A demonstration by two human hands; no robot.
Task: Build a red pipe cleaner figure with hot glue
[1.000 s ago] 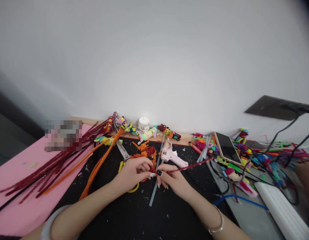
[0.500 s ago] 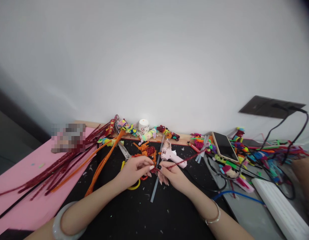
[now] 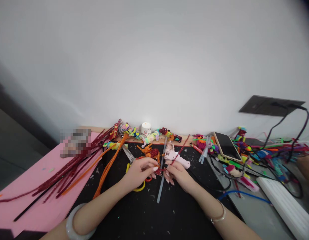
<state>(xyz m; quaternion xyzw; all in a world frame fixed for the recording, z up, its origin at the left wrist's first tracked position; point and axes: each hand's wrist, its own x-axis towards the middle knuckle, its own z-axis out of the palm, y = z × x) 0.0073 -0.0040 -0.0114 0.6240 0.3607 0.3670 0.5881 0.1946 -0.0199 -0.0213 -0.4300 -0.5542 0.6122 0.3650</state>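
Observation:
A dark red glittery pipe cleaner (image 3: 180, 149) is pinched in my right hand (image 3: 179, 175), its long free end slanting up and to the right. My left hand (image 3: 143, 172) pinches a small red glittery portion close by, its fingertips almost meeting those of the right; the exact shape between them is partly hidden. Just beyond the fingers lie an orange and red pipe-cleaner piece (image 3: 152, 152) and a pale pink glue gun (image 3: 178, 158). Scissors (image 3: 129, 154) with yellow handles rest partly under my left hand. A translucent glue stick (image 3: 160, 192) lies on the black mat between the hands.
Red and orange pipe cleaners (image 3: 80, 163) spread over the pink surface (image 3: 44, 193) at left. Small pipe-cleaner figures and a white jar (image 3: 146, 128) line the wall. At right are a phone (image 3: 227, 146), a white power strip (image 3: 282, 203), cables and colourful figures.
The pipe cleaner's free end has swung from pointing nearly sideways to pointing steeply upward. Both hands stay close together; the whole view has shifted slightly.

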